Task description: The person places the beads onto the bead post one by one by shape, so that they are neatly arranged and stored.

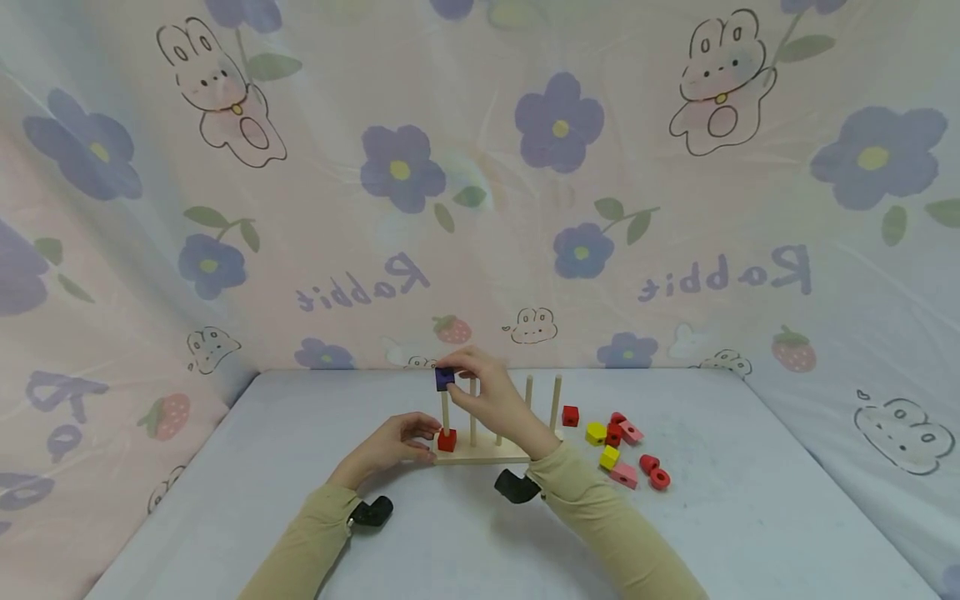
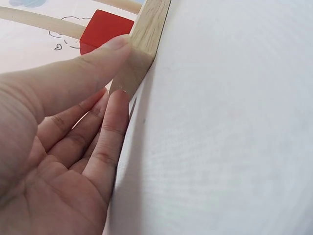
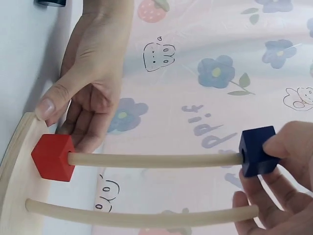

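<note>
My right hand (image 1: 489,398) pinches a dark blue cube (image 3: 255,152) between thumb and fingers, at the top end of the leftmost peg. The peg's tip meets the hole in the cube. Low on that same peg sits a red cube (image 3: 51,157), down at the base. The wooden peg stand (image 1: 483,454) has several upright pegs in a row. At its left end, my left hand (image 1: 392,446) holds the base, thumb on its edge and fingertips against the end face, as the left wrist view shows close up. In the right wrist view, a bare second peg (image 3: 142,213) passes right by the right fingers.
Right of the stand lie loose beads: a red cube (image 1: 571,416), yellow blocks (image 1: 596,432), pink blocks (image 1: 624,476) and a red ring-like bead (image 1: 660,478). A patterned curtain (image 1: 480,208) hangs behind the white table (image 1: 720,533).
</note>
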`<state>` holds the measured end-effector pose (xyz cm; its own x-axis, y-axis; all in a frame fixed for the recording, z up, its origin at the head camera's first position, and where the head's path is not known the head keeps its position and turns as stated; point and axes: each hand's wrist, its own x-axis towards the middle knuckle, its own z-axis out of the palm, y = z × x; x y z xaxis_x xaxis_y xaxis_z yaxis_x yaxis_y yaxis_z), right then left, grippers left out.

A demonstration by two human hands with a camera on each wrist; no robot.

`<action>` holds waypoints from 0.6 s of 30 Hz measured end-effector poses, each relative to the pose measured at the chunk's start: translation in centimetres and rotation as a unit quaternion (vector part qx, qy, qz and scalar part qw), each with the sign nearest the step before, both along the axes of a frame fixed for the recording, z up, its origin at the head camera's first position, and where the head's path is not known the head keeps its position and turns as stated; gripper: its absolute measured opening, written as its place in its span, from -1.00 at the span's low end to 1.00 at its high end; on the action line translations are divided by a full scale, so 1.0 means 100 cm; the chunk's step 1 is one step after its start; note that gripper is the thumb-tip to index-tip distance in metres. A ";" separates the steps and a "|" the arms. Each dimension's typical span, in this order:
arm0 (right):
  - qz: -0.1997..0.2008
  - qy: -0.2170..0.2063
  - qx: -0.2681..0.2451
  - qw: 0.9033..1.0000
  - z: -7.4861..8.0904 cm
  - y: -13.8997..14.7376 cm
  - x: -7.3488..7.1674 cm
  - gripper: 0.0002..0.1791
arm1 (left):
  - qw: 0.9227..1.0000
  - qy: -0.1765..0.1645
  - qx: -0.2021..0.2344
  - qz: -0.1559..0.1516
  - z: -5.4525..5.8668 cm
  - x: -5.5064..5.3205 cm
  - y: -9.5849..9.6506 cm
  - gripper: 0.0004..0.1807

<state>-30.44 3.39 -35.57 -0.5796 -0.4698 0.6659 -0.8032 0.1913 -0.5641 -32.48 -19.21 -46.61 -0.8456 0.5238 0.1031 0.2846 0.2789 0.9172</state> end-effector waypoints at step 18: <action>-0.044 -0.058 0.027 0.997 -0.020 -0.008 -0.003 -0.59 | 1.000 -0.002 -0.018 0.015 -0.003 -0.001 0.002 -0.45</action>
